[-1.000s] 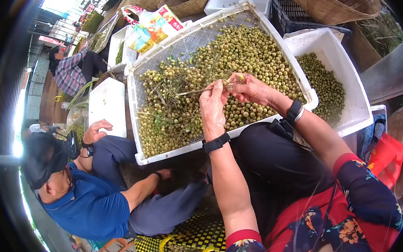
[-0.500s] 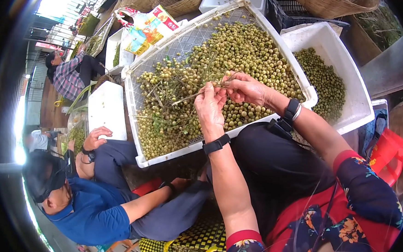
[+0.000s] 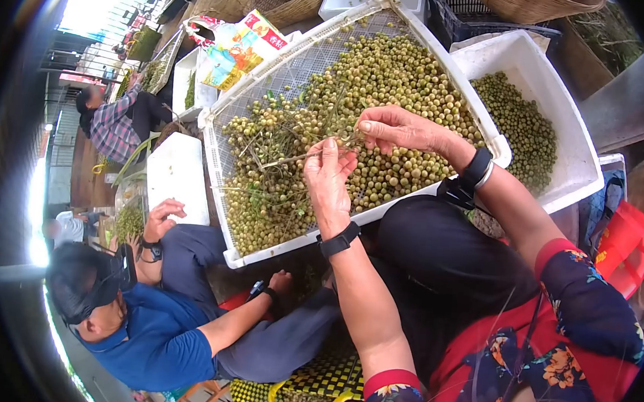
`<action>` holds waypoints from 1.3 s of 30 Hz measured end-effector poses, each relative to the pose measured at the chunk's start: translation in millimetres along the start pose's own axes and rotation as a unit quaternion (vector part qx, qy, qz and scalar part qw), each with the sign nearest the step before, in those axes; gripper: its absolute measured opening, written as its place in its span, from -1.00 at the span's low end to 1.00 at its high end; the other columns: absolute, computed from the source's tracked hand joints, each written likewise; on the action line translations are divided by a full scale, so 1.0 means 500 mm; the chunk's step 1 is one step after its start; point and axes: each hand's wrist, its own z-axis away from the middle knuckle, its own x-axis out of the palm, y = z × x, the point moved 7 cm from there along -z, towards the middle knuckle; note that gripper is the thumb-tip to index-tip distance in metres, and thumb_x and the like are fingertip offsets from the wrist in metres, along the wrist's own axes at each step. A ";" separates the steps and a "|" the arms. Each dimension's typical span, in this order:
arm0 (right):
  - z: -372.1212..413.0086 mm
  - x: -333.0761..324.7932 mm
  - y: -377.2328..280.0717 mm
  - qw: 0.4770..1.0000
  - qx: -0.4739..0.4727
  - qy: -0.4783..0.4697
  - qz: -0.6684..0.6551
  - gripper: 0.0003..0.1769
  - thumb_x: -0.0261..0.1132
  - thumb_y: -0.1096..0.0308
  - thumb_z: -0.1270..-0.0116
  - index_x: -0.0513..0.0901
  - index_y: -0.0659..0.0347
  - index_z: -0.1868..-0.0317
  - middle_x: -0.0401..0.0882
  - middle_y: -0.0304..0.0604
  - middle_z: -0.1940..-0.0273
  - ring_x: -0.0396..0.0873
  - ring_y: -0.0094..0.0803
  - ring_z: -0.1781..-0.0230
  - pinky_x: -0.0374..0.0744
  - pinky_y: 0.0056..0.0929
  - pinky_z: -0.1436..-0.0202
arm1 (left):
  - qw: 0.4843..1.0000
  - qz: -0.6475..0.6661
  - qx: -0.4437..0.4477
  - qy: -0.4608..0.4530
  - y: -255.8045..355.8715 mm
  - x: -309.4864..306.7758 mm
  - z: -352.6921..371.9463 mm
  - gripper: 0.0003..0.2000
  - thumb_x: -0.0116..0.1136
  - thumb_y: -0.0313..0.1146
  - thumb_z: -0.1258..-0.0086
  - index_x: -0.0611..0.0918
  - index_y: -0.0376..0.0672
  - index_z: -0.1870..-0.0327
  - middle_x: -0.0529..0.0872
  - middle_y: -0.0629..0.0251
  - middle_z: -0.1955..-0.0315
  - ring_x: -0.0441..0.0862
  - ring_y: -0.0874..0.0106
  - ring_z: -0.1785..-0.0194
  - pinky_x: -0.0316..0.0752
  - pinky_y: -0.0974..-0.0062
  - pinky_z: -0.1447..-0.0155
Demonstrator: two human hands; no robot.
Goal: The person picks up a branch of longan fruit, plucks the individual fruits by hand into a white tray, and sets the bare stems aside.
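Note:
A white mesh tray (image 3: 300, 71) lies in front of me, holding loose round yellow-green fruits (image 3: 410, 88) and a tangle of stems with fruits (image 3: 270, 142) on its left part. Above the tray, my left hand (image 3: 329, 176) pinches a thin brown twig (image 3: 293, 157) between thumb and fingers. Just right of it, my right hand (image 3: 396, 130) is closed at the fingertips on the other end of the sprig, by some fine stems. Whether a fruit sits between those fingertips is too small to tell.
A white foam box (image 3: 572, 150) of smaller green fruits stands at the right. A co-worker in a blue shirt (image 3: 159, 335) sits at the left, near a white foam lid (image 3: 176, 177). A colourful bag (image 3: 243, 49) and wicker baskets (image 3: 293, 8) are behind the tray.
My right hand has shifted slightly up, its fingertips a little apart from my left hand. My left hand has moved slightly left and down. The co-worker's head and arms have moved.

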 end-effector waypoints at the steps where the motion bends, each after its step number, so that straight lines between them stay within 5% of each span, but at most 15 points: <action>1: -0.001 0.007 0.005 0.999 0.010 -0.019 -0.044 -0.61 0.13 -0.02 -0.54 0.60 0.17 0.14 0.58 -0.34 0.36 0.47 -0.66 0.45 0.52 -0.60 0.35 | 1.000 -0.001 0.000 0.003 -0.002 -0.002 0.001 -0.80 0.19 -0.19 -0.50 0.57 -0.11 0.06 0.66 0.31 0.28 0.70 0.39 0.26 0.65 0.44 0.18; 7: -0.003 0.016 0.008 0.999 -0.004 -0.004 -0.046 -0.74 0.26 0.14 -0.49 0.56 0.18 0.21 0.59 -0.36 0.40 0.54 -0.65 0.52 0.53 -0.65 0.46 | 1.000 -0.014 0.009 0.004 0.002 0.007 0.002 -0.80 0.17 -0.21 -0.52 0.56 -0.13 0.05 0.64 0.30 0.28 0.69 0.40 0.29 0.66 0.46 0.22; 9: -0.007 0.001 0.027 0.984 0.014 0.109 -0.139 -0.73 0.25 0.15 -0.49 0.55 0.20 0.22 0.61 -0.32 0.41 0.62 -0.62 0.46 0.56 -0.63 0.47 | 1.000 -0.002 0.012 -0.003 -0.001 0.015 -0.002 -0.79 0.15 -0.21 -0.52 0.55 -0.16 0.04 0.63 0.28 0.26 0.69 0.37 0.24 0.67 0.42 0.19; 11: -0.011 -0.004 0.033 0.982 0.002 0.127 -0.142 -0.72 0.24 0.14 -0.50 0.54 0.20 0.22 0.63 -0.26 0.41 0.66 -0.57 0.43 0.57 -0.63 0.50 | 0.998 0.050 0.004 0.032 -0.011 0.015 -0.002 -0.78 0.15 -0.21 -0.52 0.54 -0.17 0.04 0.62 0.26 0.24 0.69 0.32 0.20 0.68 0.37 0.15; 13: 0.006 -0.054 0.041 0.959 0.022 0.263 -0.103 -0.73 0.22 0.16 -0.51 0.53 0.22 0.22 0.62 -0.24 0.43 0.63 -0.53 0.45 0.57 -0.56 0.43 | 0.997 0.062 -0.001 0.049 -0.010 0.006 0.001 -0.78 0.16 -0.20 -0.52 0.54 -0.17 0.05 0.62 0.26 0.25 0.69 0.28 0.18 0.69 0.32 0.11; 15: 0.023 -0.079 -0.017 0.882 -0.143 0.340 0.295 -0.80 0.20 0.26 -0.49 0.53 0.25 0.16 0.58 -0.25 0.40 0.53 -0.51 0.39 0.52 -0.40 0.26 | 0.993 0.103 0.010 0.047 -0.003 -0.001 0.002 -0.78 0.16 -0.20 -0.52 0.54 -0.17 0.07 0.62 0.26 0.25 0.70 0.26 0.18 0.69 0.30 0.10; 17: 0.049 -0.068 -0.017 0.876 -0.184 0.328 0.301 -0.82 0.20 0.28 -0.48 0.55 0.24 0.12 0.56 -0.26 0.35 0.52 -0.55 0.36 0.52 -0.42 0.27 | 0.993 0.113 0.010 0.035 -0.002 0.001 0.000 -0.78 0.17 -0.19 -0.51 0.54 -0.16 0.09 0.62 0.27 0.25 0.70 0.26 0.15 0.69 0.29 0.08; 19: 0.036 -0.039 0.022 0.983 -0.082 0.145 0.079 -0.80 0.20 0.25 -0.50 0.55 0.23 0.12 0.53 -0.30 0.34 0.49 -0.59 0.36 0.53 -0.46 0.28 | 0.991 0.134 0.008 0.028 -0.006 0.003 -0.003 -0.79 0.18 -0.22 -0.51 0.53 -0.15 0.04 0.64 0.28 0.30 0.73 0.28 0.19 0.70 0.38 0.15; 20: 0.043 -0.010 0.013 0.997 -0.017 0.078 -0.023 -0.75 0.23 0.18 -0.51 0.55 0.21 0.13 0.52 -0.33 0.35 0.49 -0.62 0.35 0.53 -0.54 0.30 | 0.991 0.129 0.007 0.024 -0.004 0.009 -0.003 -0.78 0.19 -0.21 -0.50 0.53 -0.15 0.05 0.64 0.28 0.30 0.73 0.29 0.19 0.70 0.37 0.14; 27: 0.028 0.013 0.026 0.999 0.008 0.011 -0.030 -0.69 0.19 0.10 -0.53 0.53 0.18 0.23 0.49 -0.39 0.45 0.42 -0.69 0.48 0.44 -0.68 0.40 | 0.995 0.101 0.008 0.008 -0.009 0.027 0.002 -0.77 0.18 -0.19 -0.51 0.55 -0.16 0.04 0.64 0.27 0.24 0.70 0.32 0.17 0.67 0.36 0.09; 34: 0.087 0.031 -0.019 0.941 0.069 0.049 -0.327 -0.82 0.17 0.22 -0.52 0.50 0.15 0.08 0.52 -0.31 0.37 0.50 -0.63 0.46 0.50 -0.64 0.45 | 0.991 -0.038 0.112 0.065 0.021 0.022 0.003 -0.76 0.15 -0.19 -0.53 0.54 -0.16 0.02 0.65 0.29 0.23 0.69 0.41 0.28 0.62 0.47 0.18; 37: 0.082 0.018 -0.047 0.986 0.035 0.073 -0.144 -0.83 0.16 0.25 -0.53 0.50 0.17 0.13 0.50 -0.31 0.35 0.47 -0.61 0.43 0.45 -0.57 0.46 | 0.991 -0.070 0.103 0.053 0.020 0.038 0.016 -0.76 0.15 -0.19 -0.53 0.54 -0.17 0.02 0.64 0.31 0.25 0.68 0.45 0.32 0.59 0.52 0.21; 39: 0.069 0.026 -0.107 0.970 -0.175 0.163 0.048 -0.81 0.27 0.28 -0.44 0.49 0.22 0.21 0.44 -0.33 0.52 0.39 -0.52 0.53 0.38 -0.44 0.46 | 0.992 -0.073 0.101 0.030 0.022 0.045 0.024 -0.76 0.15 -0.20 -0.53 0.54 -0.18 0.03 0.64 0.36 0.29 0.68 0.48 0.31 0.59 0.54 0.21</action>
